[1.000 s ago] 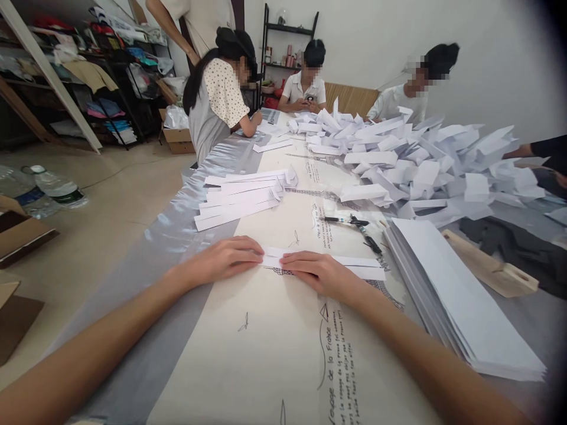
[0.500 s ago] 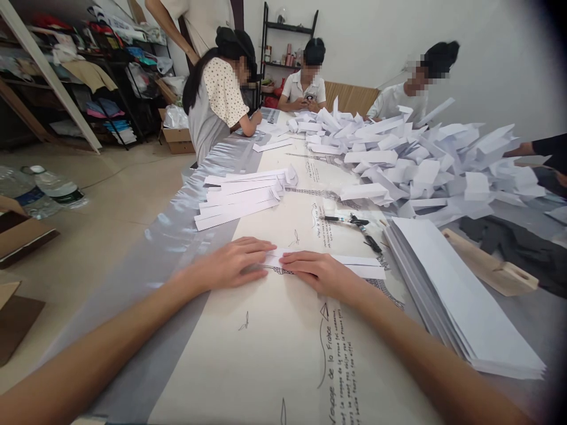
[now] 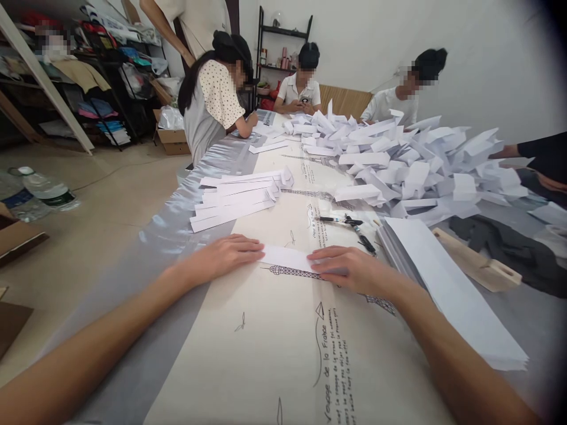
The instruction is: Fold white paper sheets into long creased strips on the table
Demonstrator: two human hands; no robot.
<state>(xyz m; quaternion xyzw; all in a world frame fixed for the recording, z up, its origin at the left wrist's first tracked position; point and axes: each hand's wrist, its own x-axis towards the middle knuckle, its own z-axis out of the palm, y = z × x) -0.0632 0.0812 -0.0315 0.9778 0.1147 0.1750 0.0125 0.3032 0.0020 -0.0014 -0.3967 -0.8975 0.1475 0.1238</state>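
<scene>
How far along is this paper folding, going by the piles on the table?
Done: a small stack of folded strips lies ahead on the left, and a large heap of folded pieces fills the far table. In hand: left hand and right hand press one white strip flat. Left: a thick stack of unfolded sheets on the right.

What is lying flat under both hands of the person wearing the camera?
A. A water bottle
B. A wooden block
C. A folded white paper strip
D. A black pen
C. The left hand and the right hand both press on a folded white paper strip lying flat on the printed table cover; the black pen lies further away, untouched.
</scene>
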